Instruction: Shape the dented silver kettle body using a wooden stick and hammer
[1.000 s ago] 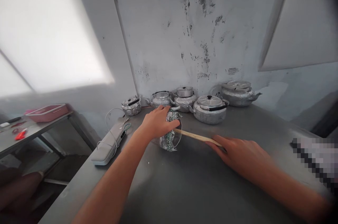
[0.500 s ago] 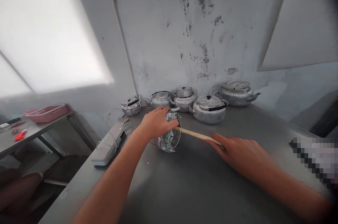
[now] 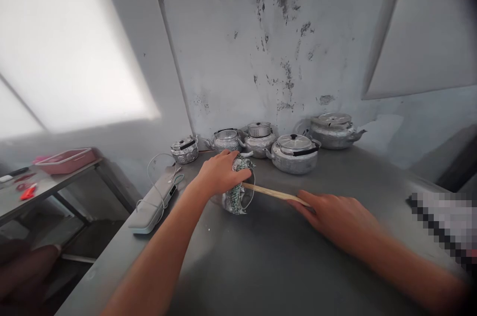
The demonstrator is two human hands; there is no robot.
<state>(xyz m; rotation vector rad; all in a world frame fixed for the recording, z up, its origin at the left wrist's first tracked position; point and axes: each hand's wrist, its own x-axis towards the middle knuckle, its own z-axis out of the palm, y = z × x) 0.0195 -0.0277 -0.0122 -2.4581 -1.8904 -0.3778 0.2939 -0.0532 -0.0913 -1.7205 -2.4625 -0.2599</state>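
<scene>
My left hand is closed over the top of a silvery metal teapot, which lies tilted with its round mouth facing right. Crumpled material with a green and white pattern lines the rim, and a pale spout shows past my fingers. In my right hand is a thin wooden stick, gripped near its right end. Its far tip reaches into the teapot's mouth, where the end is hidden.
Several metal teapots stand along the wall, among them a lidded one and a larger one. A power strip with a white cable lies left on the grey table. A pink basket sits on a side table.
My right hand has moved slightly left, pushing the stick a little farther into the teapot's mouth. My left hand and the teapot have hardly moved.
</scene>
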